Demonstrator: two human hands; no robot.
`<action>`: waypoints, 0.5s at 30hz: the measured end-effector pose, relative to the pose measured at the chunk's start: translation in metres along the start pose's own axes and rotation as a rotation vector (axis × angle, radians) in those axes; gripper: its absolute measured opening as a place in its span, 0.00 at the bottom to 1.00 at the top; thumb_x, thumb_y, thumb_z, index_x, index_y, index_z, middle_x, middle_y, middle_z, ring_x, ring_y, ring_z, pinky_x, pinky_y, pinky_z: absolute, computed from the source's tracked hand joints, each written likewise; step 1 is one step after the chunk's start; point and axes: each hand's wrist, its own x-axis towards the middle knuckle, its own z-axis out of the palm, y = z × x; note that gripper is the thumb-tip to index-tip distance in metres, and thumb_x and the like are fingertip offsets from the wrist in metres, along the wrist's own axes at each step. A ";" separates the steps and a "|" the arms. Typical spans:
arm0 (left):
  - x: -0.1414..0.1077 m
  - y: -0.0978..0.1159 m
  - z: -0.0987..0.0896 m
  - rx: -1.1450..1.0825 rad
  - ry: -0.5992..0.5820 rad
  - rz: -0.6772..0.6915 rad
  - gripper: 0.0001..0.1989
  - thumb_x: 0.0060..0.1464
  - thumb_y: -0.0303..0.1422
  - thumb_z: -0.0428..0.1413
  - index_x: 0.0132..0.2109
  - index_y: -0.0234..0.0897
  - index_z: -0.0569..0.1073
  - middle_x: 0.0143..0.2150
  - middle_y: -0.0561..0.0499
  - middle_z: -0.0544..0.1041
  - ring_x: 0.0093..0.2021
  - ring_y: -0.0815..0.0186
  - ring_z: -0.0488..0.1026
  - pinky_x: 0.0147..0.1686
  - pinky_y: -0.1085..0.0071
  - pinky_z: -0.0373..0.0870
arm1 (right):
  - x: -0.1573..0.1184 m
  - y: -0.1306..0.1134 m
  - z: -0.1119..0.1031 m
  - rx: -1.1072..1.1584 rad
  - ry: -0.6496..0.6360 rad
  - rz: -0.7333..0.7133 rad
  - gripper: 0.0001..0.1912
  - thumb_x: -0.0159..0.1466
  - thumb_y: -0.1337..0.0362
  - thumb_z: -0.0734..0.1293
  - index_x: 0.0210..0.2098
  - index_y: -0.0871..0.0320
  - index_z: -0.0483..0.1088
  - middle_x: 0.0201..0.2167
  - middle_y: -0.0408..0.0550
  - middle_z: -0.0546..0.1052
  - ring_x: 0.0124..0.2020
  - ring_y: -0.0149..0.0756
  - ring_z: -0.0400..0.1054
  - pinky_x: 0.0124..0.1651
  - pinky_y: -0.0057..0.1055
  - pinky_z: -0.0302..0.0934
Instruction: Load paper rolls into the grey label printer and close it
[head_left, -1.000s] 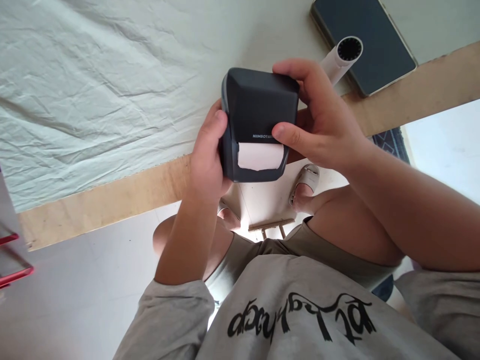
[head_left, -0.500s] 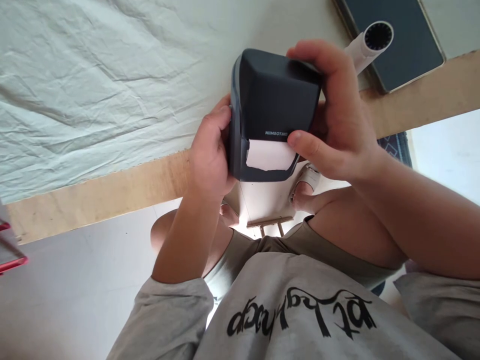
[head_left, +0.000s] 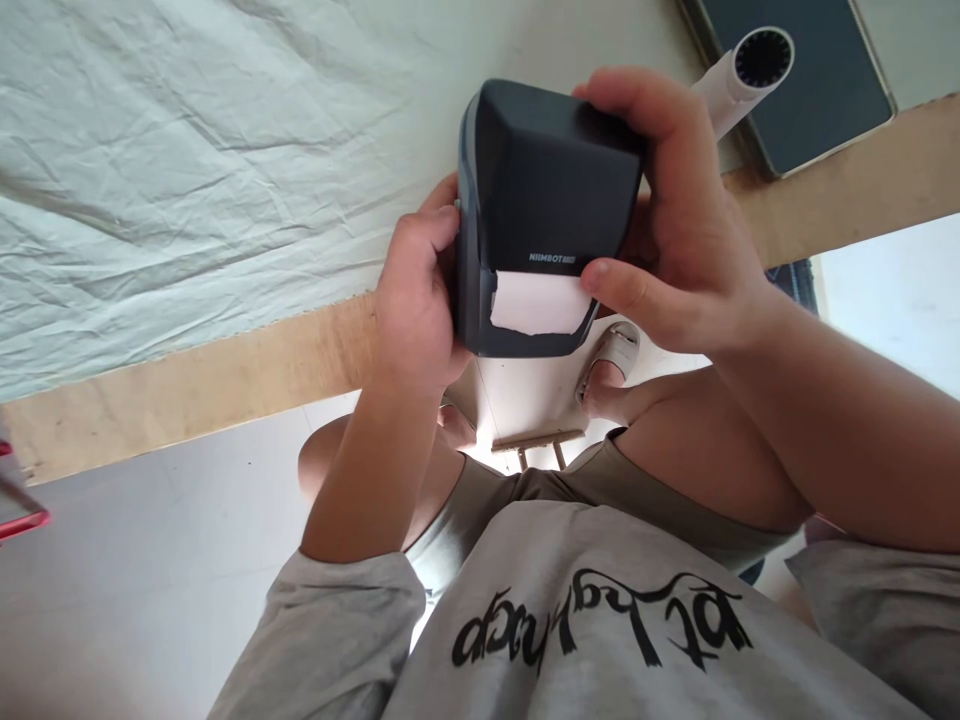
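The left hand (head_left: 416,290) grips one side of the black printer (head_left: 562,190) and the right hand (head_left: 690,220) clasps the other, white paper (head_left: 536,302) showing at its near end. They hold it over the edge of the counter (head_left: 225,378), near a white tube (head_left: 724,95) and a flat dark case (head_left: 821,85).

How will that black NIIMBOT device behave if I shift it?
The black device is probably stiff: it shows crisp edges and no sag. Its smooth surface may be slippery. The white strip, seemingly thin with an uneven edge, could bend or tear easily.
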 end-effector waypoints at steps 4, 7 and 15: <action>-0.001 0.003 -0.002 0.060 -0.019 -0.035 0.14 0.56 0.33 0.49 0.22 0.40 0.61 0.21 0.51 0.63 0.29 0.64 0.66 0.30 0.70 0.64 | 0.000 0.000 -0.001 -0.002 -0.008 0.008 0.36 0.60 0.55 0.63 0.64 0.55 0.47 0.64 0.50 0.54 0.65 0.37 0.52 0.56 0.32 0.66; -0.001 0.001 -0.001 0.011 -0.016 -0.002 0.14 0.56 0.32 0.50 0.22 0.39 0.64 0.22 0.52 0.60 0.25 0.68 0.60 0.30 0.71 0.63 | 0.001 0.000 -0.003 -0.015 -0.027 0.011 0.36 0.60 0.54 0.63 0.64 0.55 0.47 0.65 0.49 0.53 0.66 0.38 0.51 0.62 0.36 0.62; -0.001 0.000 0.007 -0.078 0.020 0.004 0.15 0.57 0.31 0.49 0.21 0.38 0.64 0.21 0.53 0.58 0.24 0.70 0.59 0.28 0.72 0.61 | 0.005 -0.005 -0.007 -0.042 -0.050 0.059 0.35 0.60 0.54 0.65 0.63 0.48 0.48 0.61 0.46 0.56 0.60 0.34 0.59 0.37 0.23 0.68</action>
